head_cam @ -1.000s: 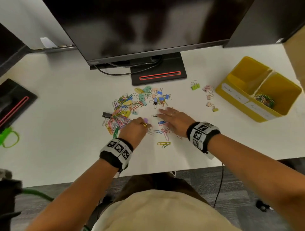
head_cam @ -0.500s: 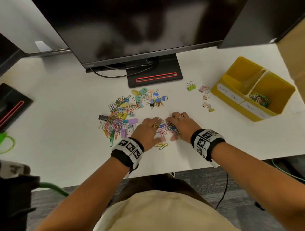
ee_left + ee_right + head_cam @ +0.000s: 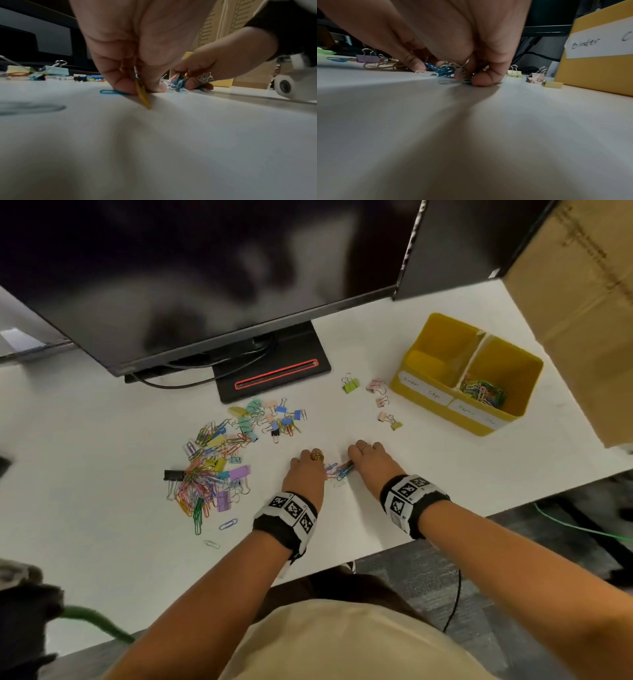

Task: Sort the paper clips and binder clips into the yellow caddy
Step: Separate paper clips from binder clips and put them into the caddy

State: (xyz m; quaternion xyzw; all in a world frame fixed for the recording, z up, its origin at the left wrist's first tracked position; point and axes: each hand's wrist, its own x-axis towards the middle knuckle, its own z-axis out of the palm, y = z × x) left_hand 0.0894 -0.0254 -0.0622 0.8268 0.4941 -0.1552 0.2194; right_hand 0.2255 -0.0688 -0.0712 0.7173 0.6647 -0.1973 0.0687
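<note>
I'm gathering a small bunch of paper clips (image 3: pixel 337 469) between both hands on the white surface (image 3: pixel 102 440). My left hand (image 3: pixel 306 470) is curling down, fingers (image 3: pixel 123 83) pinching a yellow clip (image 3: pixel 143 96) and pressing a blue clip (image 3: pixel 109 92) flat. My right hand (image 3: pixel 371 462) is curling its fingers (image 3: pixel 482 79) around the blue and silver clips, tips touching the surface.

The yellow caddy (image 3: pixel 442 402) is sitting to the right, well apart; its right compartment already holds paper clips, the left one looks empty. The main mixed pile (image 3: pixel 219 460) is lying to the left, with a few binder clips (image 3: pixel 382 402) near the caddy.

Next, I judge, I'm needing a firm scoop, a lift, and a carry to the right compartment without dropping strays.
</note>
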